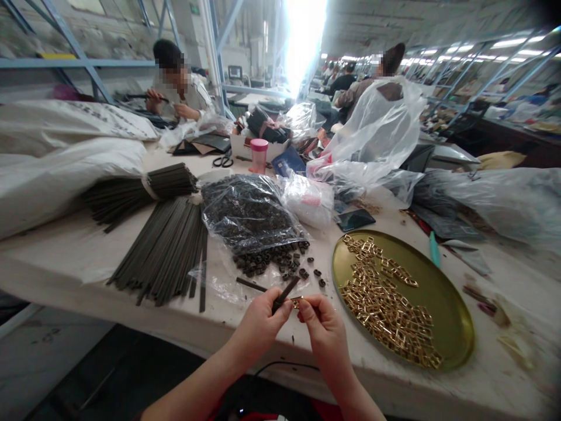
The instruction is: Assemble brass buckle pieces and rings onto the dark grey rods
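Observation:
My left hand [265,313] is closed around a dark strap [287,292], whose one end sticks up past the fingers. Between the fingertips of my right hand [323,316] is a small gold buckle [297,302], pinched close to the left thumb. Whether the strap passes through the buckle I cannot tell. Just beyond my hands, small black loops [263,260] spill from a clear plastic bag [249,207]. To the right lies a round gold tray [456,327] with a heap of gold buckles [385,298]. Loose dark strips [164,251] are spread out at the left.
A tied bundle of strips [170,181] lies behind the loose ones. Farther back are scissors [222,159], a pink-lidded jar [259,156] and a phone [356,219]. White sacks [65,169] line the left side. Two people sit across the table, one [179,88] handling a dark piece.

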Action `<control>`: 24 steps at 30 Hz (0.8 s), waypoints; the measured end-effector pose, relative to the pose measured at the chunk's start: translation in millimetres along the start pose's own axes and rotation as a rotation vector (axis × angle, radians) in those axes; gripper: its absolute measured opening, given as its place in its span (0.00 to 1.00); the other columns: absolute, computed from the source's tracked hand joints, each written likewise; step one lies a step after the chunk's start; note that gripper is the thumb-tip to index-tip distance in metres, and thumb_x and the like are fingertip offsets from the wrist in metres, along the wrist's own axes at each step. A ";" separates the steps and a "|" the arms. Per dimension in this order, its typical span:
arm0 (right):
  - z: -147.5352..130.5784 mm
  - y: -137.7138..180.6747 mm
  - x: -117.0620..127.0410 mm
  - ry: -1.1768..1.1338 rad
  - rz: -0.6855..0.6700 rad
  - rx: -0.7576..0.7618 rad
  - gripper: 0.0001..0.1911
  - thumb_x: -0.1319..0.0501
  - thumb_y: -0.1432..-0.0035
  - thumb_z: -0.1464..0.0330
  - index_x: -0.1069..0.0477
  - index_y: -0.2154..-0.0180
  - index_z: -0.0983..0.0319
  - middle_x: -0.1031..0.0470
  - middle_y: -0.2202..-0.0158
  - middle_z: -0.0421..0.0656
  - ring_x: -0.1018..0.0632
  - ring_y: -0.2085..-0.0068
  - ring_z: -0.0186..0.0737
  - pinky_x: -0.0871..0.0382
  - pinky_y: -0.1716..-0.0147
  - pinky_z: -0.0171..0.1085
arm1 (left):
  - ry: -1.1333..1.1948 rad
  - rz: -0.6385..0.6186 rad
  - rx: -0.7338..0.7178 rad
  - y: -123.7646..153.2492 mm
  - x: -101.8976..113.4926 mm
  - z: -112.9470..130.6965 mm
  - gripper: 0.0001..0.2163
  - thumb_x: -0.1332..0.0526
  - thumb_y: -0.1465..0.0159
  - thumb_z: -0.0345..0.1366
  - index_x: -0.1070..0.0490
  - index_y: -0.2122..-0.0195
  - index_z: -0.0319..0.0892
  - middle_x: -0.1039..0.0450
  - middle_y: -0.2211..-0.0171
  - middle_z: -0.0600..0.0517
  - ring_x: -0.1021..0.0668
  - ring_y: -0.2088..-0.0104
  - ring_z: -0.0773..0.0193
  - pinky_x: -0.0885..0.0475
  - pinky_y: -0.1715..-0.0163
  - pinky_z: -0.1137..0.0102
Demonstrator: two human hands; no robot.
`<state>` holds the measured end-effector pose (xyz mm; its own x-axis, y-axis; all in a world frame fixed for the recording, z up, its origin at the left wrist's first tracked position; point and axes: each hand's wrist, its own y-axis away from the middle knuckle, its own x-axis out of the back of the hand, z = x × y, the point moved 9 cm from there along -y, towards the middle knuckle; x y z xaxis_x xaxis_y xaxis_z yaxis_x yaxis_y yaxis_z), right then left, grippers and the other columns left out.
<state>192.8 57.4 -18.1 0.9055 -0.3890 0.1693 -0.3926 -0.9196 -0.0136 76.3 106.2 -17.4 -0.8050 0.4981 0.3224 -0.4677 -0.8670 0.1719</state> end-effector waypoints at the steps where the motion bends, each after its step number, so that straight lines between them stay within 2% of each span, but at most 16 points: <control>1: 1.7 -0.3 0.2 -0.006 0.000 -0.018 0.11 0.43 0.46 0.60 0.32 0.74 0.61 0.34 0.79 0.38 0.33 0.75 0.36 0.39 0.74 0.35 | -0.003 0.000 0.001 -0.2 0.2 -0.5 0.11 0.47 0.40 0.41 0.35 0.72 0.39 0.37 0.77 0.56 0.34 0.74 0.68 0.40 0.74 0.74; 6: 4.6 -0.7 1.2 -0.027 0.003 -0.054 0.13 0.42 0.47 0.58 0.32 0.75 0.62 0.34 0.80 0.38 0.34 0.76 0.35 0.40 0.74 0.34 | 0.011 -0.001 0.011 -0.5 1.0 -4.2 0.11 0.47 0.40 0.42 0.36 0.72 0.38 0.37 0.77 0.56 0.34 0.74 0.68 0.40 0.74 0.73; 10: 6.1 -0.6 2.0 -0.056 0.014 -0.072 0.14 0.42 0.48 0.57 0.32 0.75 0.62 0.34 0.80 0.38 0.33 0.76 0.35 0.39 0.74 0.34 | 0.058 0.001 0.025 -1.8 2.6 -7.3 0.13 0.47 0.40 0.44 0.36 0.72 0.38 0.41 0.79 0.58 0.37 0.76 0.69 0.42 0.76 0.74; 14: 13.0 -0.7 -5.0 -0.146 -0.047 -0.132 0.14 0.40 0.50 0.57 0.31 0.73 0.63 0.32 0.80 0.38 0.32 0.76 0.35 0.38 0.74 0.34 | 0.118 -0.066 0.046 -3.6 -2.0 -8.8 0.15 0.49 0.40 0.47 0.37 0.72 0.39 0.45 0.81 0.59 0.40 0.80 0.71 0.44 0.80 0.75; 16: 18.9 0.1 -11.9 -0.242 -0.103 -0.201 0.14 0.39 0.51 0.58 0.31 0.72 0.63 0.31 0.79 0.38 0.31 0.76 0.34 0.37 0.73 0.35 | 0.124 -0.091 0.050 -3.4 -4.0 -8.4 0.14 0.48 0.40 0.46 0.36 0.71 0.39 0.43 0.81 0.59 0.38 0.79 0.71 0.43 0.79 0.75; 20: 26.9 3.2 -21.9 -0.411 -0.163 -0.329 0.13 0.36 0.53 0.59 0.30 0.71 0.63 0.30 0.78 0.38 0.30 0.75 0.33 0.35 0.72 0.35 | 0.076 -0.059 0.016 -1.5 -1.7 -5.3 0.13 0.48 0.39 0.44 0.36 0.72 0.39 0.39 0.80 0.58 0.35 0.77 0.69 0.40 0.77 0.74; 24: 28.2 4.9 -27.9 -0.508 -0.213 -0.360 0.11 0.37 0.52 0.61 0.30 0.72 0.63 0.30 0.77 0.38 0.31 0.75 0.32 0.36 0.71 0.34 | 0.080 -0.055 -0.024 0.2 -2.3 -1.2 0.11 0.48 0.39 0.41 0.37 0.72 0.39 0.35 0.78 0.56 0.31 0.75 0.68 0.38 0.74 0.74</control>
<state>170.1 62.2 -50.6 0.8982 -0.2584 -0.3557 -0.1455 -0.9382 0.3142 77.6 104.8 -19.2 -0.8037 0.5455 0.2378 -0.5200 -0.8381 0.1649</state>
